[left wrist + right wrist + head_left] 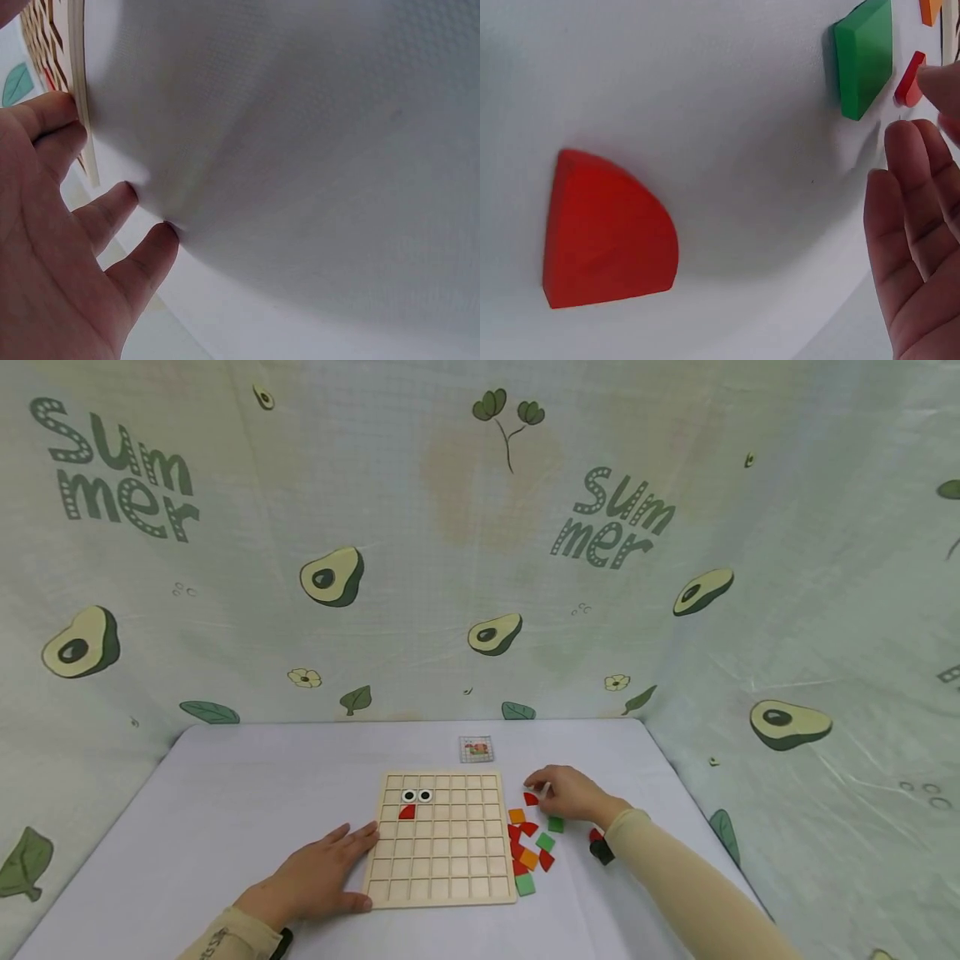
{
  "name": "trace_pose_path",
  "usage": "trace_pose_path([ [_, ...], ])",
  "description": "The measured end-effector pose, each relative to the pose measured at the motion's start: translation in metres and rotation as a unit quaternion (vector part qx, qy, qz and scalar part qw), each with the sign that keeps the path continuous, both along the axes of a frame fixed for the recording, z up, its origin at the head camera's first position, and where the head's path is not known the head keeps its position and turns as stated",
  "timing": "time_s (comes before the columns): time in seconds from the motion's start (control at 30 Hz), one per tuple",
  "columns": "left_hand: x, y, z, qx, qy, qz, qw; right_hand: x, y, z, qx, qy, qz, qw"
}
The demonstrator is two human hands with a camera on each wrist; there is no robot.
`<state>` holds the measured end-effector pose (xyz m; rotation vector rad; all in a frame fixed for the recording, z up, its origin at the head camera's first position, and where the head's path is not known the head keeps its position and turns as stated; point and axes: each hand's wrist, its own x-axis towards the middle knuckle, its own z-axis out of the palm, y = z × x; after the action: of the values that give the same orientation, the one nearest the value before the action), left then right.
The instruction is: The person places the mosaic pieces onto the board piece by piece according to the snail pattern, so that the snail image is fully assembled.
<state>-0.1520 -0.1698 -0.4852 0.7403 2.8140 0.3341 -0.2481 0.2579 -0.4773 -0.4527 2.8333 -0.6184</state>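
A square wooden grid board (452,846) lies on the table, with two white eye tiles (417,796) and a red quarter-circle tile (407,812) in its upper left cells. My left hand (322,872) rests with spread fingers at the board's left edge; in the left wrist view two fingertips (60,112) touch its side. To the right of the board, my right hand (567,792) pinches another red quarter-circle tile (531,799) with thumb and fingers. Only a sliver of that tile (948,129) shows in the right wrist view; the hand hides the rest.
Red, orange and green tiles (545,842) lie loose along the board's right side. A red tile (615,232) and dark pieces (602,850) sit under the right forearm. Behind the board lies a small picture card (476,749). A printed cloth (420,635) hangs at the back.
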Motion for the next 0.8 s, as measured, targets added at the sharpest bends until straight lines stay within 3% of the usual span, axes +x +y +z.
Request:
trace_pose_path([
  [0.13, 0.0, 0.0, 0.0, -0.001, 0.001, 0.002, 1.0, 0.002, -0.004, -0.001, 0.023, 0.0, 0.021, 1.0],
  [0.37, 0.0, 0.0, -0.003, 0.004, 0.001, 0.002, 1.0, 0.003, -0.008, -0.006, 0.071, 0.043, 0.036, 0.996],
  [0.8, 0.0, 0.0, -0.001, 0.002, 0.004, 0.001, 1.0, 0.007, -0.012, -0.007, 0.075, 0.068, 0.028, 0.994],
])
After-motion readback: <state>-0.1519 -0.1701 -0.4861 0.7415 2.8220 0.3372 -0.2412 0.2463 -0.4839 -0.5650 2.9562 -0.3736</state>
